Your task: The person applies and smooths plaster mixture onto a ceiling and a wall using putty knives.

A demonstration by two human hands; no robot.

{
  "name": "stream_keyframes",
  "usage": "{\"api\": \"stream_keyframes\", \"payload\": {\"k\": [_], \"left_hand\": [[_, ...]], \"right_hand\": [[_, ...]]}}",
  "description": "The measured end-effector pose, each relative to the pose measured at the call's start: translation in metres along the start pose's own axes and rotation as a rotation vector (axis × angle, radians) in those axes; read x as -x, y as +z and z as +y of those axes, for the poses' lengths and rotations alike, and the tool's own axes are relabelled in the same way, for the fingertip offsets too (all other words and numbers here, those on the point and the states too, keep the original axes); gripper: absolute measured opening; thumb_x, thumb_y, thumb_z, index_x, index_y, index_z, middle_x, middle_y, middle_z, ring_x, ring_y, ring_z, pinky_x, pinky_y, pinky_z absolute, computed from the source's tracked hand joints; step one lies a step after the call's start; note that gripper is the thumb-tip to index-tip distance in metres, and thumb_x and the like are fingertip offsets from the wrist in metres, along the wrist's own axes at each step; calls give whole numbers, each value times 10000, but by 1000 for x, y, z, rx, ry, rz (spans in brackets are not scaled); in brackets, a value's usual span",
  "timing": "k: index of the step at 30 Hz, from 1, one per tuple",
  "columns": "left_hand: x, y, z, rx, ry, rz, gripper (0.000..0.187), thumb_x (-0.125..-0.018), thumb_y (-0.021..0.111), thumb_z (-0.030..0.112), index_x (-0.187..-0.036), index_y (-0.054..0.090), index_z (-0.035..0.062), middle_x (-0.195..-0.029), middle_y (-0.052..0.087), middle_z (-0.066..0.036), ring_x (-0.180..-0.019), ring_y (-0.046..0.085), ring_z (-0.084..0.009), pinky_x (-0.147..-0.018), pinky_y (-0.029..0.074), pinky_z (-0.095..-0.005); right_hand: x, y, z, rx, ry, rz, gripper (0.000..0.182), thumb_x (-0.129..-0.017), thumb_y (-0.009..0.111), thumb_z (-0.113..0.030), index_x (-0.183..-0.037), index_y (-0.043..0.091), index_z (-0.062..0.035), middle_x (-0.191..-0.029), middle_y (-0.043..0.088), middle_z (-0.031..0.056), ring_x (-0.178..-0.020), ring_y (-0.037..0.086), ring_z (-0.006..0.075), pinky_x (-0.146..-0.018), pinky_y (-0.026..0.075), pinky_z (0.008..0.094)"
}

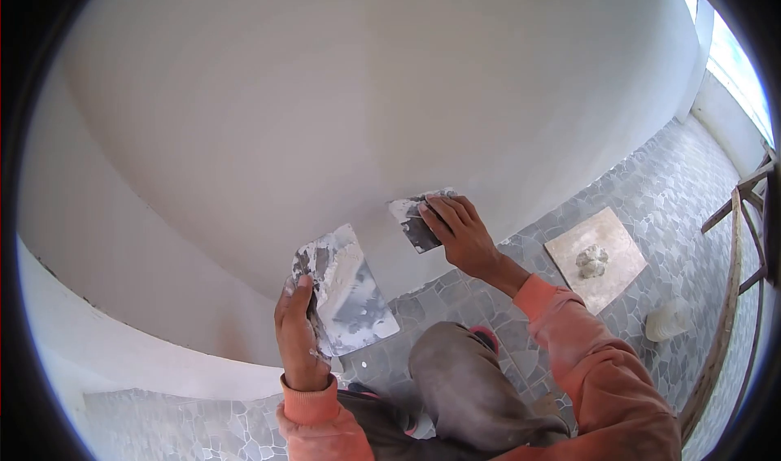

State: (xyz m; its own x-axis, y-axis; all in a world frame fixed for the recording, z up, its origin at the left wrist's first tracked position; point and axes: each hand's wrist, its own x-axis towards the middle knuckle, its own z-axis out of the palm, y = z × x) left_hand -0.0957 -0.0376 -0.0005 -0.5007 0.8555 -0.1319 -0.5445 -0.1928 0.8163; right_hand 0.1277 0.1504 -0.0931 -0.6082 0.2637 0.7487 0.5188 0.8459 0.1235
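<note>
In my left hand (299, 331) is a wide flat plastering board (350, 286) smeared with white and grey putty, the thumb pressed on its near face. My right hand (464, 233) grips a smaller putty scraper (413, 221), fingers spread over its back and its blade coated in white. The scraper is right at the lower part of the pale plastered wall (325, 119). The board is tilted in front of the wall, to the left of the scraper and slightly lower.
On the stone-patterned floor (521, 331) at the right lies a square tile (614, 278) with a lump of putty (592, 261) on it. A whitish container (668, 320) stands nearby. Wooden framing (736, 241) lines the right edge. My bent knee (455, 363) is below my hands.
</note>
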Motion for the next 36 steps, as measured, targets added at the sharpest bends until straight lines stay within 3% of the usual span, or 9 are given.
{"api": "stream_keyframes", "payload": {"k": [5,8,12,14,20,24,28,31,36], "left_hand": [[-7,-16,-5,-54,16,-72,272,-954,550,164,-1147,595,-21,-1045,664,-89,-889,655,-178,-781,520,-298],[-4,-8,-2,-34,22,-49,234,-959,546,147,-1111,610,-20,-1007,670,-79,-854,652,-160,-757,518,-286],[-6,-12,-5,-48,30,-43,219,-963,543,133,-1095,619,-24,-983,673,-72,-837,649,-149,-752,515,-278],[-2,-6,-3,-41,26,-45,231,-962,545,137,-1107,615,-29,-996,670,-77,-852,649,-154,-767,512,-280],[-6,-9,0,-52,26,-46,251,-966,533,132,-1137,606,-38,-1035,665,-88,-883,650,-164,-794,511,-282],[-7,-14,-4,-76,36,-109,312,-946,557,194,-1174,583,-18,-1072,658,-92,-909,655,-188,-796,521,-307],[-6,-11,-4,-70,39,-86,308,-946,556,192,-1171,584,-16,-1065,659,-91,-902,655,-185,-791,522,-303],[-7,-15,-5,-56,44,-69,284,-951,553,175,-1154,594,-19,-1043,662,-84,-882,650,-170,-781,517,-292],[-3,-9,-3,-32,29,-55,234,-962,549,144,-1113,616,-22,-1000,669,-68,-847,639,-139,-757,505,-268]], "right_hand": [[-66,-79,78,42,309,436,654,-769,482,149,-1403,429,-5,-1330,494,160,-1192,507,344,-975,465,420],[-93,-93,114,52,438,469,615,-798,480,131,-1396,423,-1,-1309,487,151,-1175,508,355,-949,485,432],[-92,-50,87,250,410,328,679,-768,548,107,-1420,397,-11,-1382,384,183,-1222,425,372,-1004,380,493],[-69,-11,63,345,268,296,587,-828,523,53,-1404,427,-3,-1370,404,240,-1249,413,373,-1040,341,523],[-11,-7,35,96,-5,32,528,-841,532,28,-1366,488,-13,-1310,489,198,-1216,491,338,-1034,387,498],[-81,-81,67,121,184,351,669,-743,527,140,-1390,449,-12,-1309,485,144,-1156,505,320,-985,421,439],[-131,-96,102,127,296,515,671,-766,509,137,-1409,415,-29,-1297,472,131,-1146,492,332,-970,423,443],[-133,-65,73,241,225,424,637,-765,546,115,-1380,450,-19,-1320,441,176,-1185,450,350,-976,396,477],[-68,-2,24,305,-77,144,474,-885,526,-49,-1356,486,-9,-1339,474,213,-1247,459,340,-1055,344,518]]}}
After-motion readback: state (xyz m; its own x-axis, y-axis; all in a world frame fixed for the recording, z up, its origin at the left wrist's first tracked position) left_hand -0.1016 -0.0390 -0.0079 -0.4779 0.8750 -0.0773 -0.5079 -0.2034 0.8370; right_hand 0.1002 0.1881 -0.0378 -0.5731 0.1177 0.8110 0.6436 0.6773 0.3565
